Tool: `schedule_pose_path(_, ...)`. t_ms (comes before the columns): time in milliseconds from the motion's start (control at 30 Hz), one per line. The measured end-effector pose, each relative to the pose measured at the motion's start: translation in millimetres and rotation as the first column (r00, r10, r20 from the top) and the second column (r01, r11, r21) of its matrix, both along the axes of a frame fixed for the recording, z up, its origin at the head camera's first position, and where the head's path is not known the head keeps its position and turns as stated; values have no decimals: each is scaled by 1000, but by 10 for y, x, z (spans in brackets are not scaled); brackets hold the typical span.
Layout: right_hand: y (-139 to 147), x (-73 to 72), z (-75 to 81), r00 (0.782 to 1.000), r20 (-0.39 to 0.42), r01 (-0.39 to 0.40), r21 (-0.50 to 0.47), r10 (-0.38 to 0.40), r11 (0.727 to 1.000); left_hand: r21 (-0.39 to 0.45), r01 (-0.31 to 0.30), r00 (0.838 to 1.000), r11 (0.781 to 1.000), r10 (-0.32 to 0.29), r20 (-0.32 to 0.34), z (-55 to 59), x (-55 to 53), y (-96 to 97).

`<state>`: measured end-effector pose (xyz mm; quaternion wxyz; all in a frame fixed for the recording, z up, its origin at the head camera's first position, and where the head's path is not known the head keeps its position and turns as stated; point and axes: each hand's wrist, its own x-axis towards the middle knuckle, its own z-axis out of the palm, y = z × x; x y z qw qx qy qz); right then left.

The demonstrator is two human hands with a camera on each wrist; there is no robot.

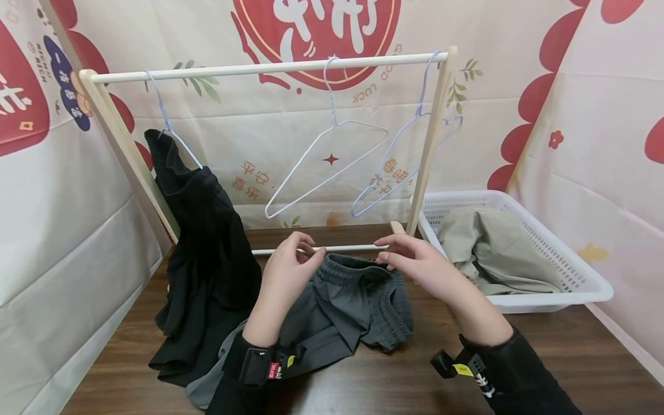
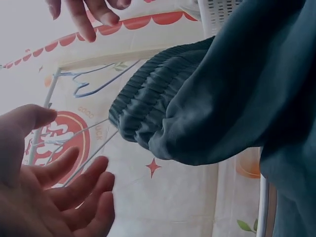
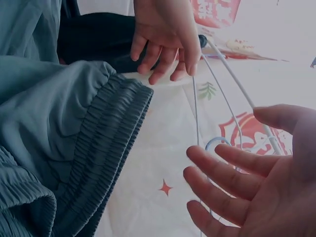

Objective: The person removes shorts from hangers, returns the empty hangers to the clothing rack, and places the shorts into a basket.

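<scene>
Dark grey trousers [image 1: 332, 314] with a gathered elastic waistband [image 2: 143, 94] lie on the wooden table, the waistband toward the rack. My left hand [image 1: 290, 271] hovers by the left end of the waistband, fingers loosely bent, holding nothing. On the other side, my right hand [image 1: 415, 259] is over the waistband's right end, its fingers relaxed. Both wrist views show gaps between each hand and the cloth; there the right hand [image 3: 247, 182] has spread fingers. A white hanger [image 1: 298, 178] hangs bare from the rack behind the hands.
A wooden rack with a white rail [image 1: 218, 70] spans the back. At its left, a black garment [image 1: 207, 248] hangs from a light blue hanger [image 1: 165, 115] and drapes onto the table. Bare blue hanger [image 1: 386, 158] hangs right. A white basket [image 1: 591, 288] holds a beige-green garment [image 1: 493, 248].
</scene>
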<state>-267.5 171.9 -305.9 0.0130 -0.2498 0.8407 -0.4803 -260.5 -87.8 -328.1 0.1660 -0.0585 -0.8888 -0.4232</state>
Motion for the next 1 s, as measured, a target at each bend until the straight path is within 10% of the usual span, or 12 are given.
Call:
schedule_pose_path(333,60,-45,-184,992,-37,123,150,-118,981,-140,111,991,984,-99,92,-100,-34,34)
schedule_pose_path(733,40,-117,-256,959,-176,271,334,-223,903,-239,125,990,963,-106,89,-225,-104,124)
schedule_pose_path(1000,46,-161,-314,972,-122,233,343,-203,910,-314,94,995,945,-78,66,-254,-130,114)
